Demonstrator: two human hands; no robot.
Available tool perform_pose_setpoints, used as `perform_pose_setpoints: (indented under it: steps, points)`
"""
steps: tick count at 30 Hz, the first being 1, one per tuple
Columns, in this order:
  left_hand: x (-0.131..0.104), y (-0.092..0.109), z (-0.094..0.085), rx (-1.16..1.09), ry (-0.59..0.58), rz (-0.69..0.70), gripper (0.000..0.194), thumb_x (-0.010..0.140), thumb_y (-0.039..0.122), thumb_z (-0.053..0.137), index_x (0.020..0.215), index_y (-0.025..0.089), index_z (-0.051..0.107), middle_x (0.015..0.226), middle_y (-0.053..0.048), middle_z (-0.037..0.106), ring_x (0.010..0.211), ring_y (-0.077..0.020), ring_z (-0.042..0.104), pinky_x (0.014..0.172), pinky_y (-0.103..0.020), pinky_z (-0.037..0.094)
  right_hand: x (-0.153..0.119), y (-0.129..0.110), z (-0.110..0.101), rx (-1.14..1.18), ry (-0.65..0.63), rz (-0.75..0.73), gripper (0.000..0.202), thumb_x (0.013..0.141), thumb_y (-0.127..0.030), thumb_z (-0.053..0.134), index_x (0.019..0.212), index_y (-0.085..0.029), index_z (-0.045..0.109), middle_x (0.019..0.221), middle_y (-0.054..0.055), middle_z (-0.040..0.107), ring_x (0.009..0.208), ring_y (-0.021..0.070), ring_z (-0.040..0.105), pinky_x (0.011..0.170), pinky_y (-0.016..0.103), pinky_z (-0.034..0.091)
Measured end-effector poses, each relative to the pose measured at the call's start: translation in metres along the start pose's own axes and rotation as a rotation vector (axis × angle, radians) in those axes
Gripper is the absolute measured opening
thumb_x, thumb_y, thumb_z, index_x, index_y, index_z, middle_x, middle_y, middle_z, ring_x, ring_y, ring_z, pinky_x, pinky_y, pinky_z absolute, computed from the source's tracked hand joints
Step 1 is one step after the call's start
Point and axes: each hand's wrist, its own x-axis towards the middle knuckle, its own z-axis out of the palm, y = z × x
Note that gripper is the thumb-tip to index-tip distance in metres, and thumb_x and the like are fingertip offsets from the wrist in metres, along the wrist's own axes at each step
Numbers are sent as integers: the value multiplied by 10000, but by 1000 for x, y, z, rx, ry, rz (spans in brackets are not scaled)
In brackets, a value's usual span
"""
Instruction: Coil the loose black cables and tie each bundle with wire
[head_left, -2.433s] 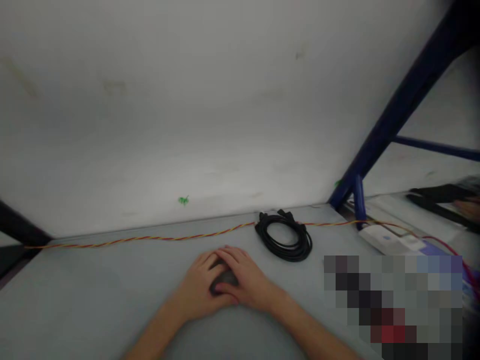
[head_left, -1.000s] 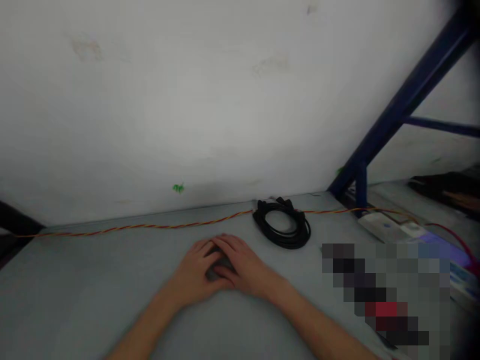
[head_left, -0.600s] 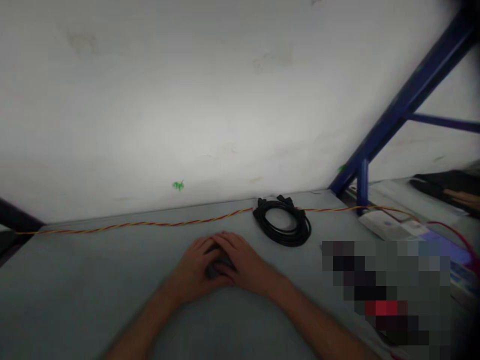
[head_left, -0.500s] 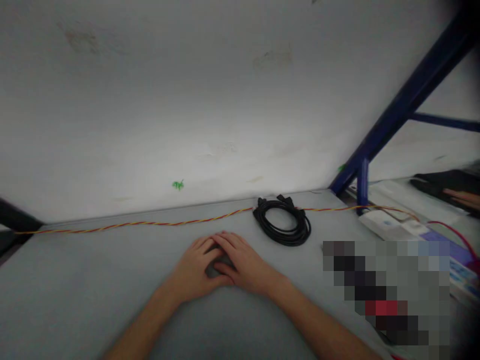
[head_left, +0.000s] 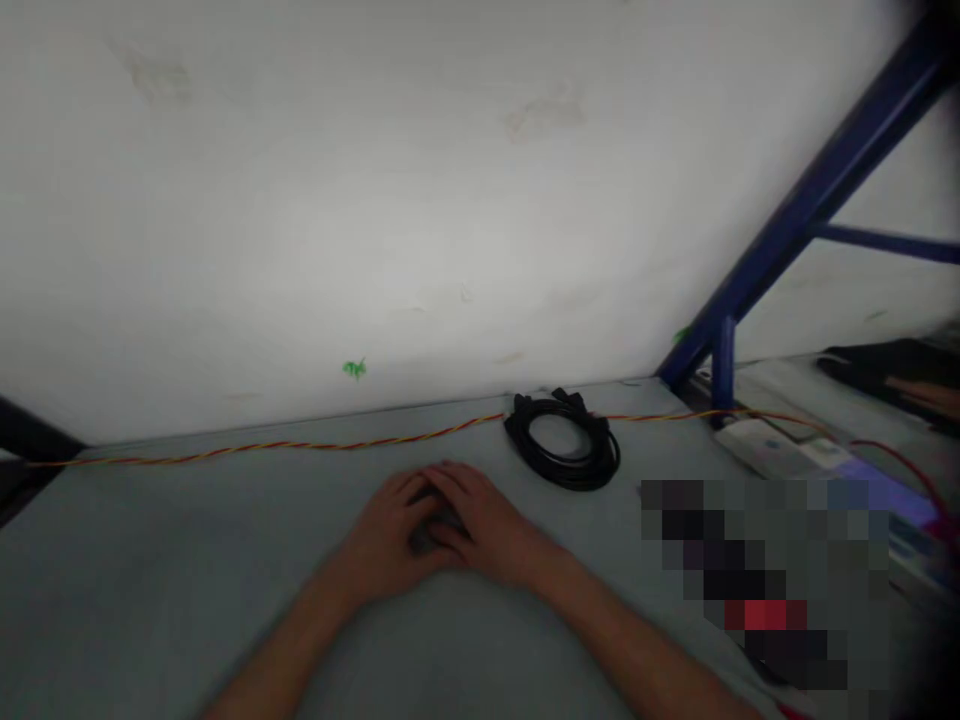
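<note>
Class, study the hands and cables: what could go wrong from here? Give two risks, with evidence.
The right hand could bump the coiled black cable if it swung outward, since the coil lies just beyond it. If shifted, that coil might snag the red-and-yellow wire, which shows on both sides of it.

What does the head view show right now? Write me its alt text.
A person's left hand and right hand meet at the fingers above a gray surface, around a shadowed gap. Beyond them, to the right, lies a coiled black cable. A red and yellow wire runs near a white wall; pixelation hides the lower right.
</note>
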Motion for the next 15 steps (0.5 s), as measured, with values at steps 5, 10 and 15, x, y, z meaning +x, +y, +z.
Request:
perform_pose_setpoints:
  steps: [5, 10, 15]
  points:
    - [0, 0, 1, -2, 5, 3, 626, 771, 488, 879, 1323, 267, 683, 1404, -93, 642, 1325, -314, 560, 1159, -506, 452, 0, 0, -1, 5, 4, 2, 712, 952, -262, 699, 1591, -213, 389, 1565, 157, 495, 1466, 307, 427, 1235, 534, 356]
    - [0, -1, 1, -1, -4, 7, 607, 774, 495, 875, 1310, 274, 692, 1405, -91, 644, 1328, -317, 558, 1160, -512, 448, 0, 0, -1, 13, 4, -11, 709, 958, -277, 699, 1594, -228, 388, 1557, 151, 502, 1457, 314, 438, 1231, 542, 361]
    - [1, -2, 2, -8, 2, 17, 571, 787, 486, 866, 1292, 276, 700, 1414, -89, 640, 1339, -315, 551, 1172, -507, 436, 0, 1, 0, 2, 16, -13, 692, 964, -281, 689, 1588, -211, 397, 1560, 153, 501, 1455, 317, 436, 1229, 543, 364]
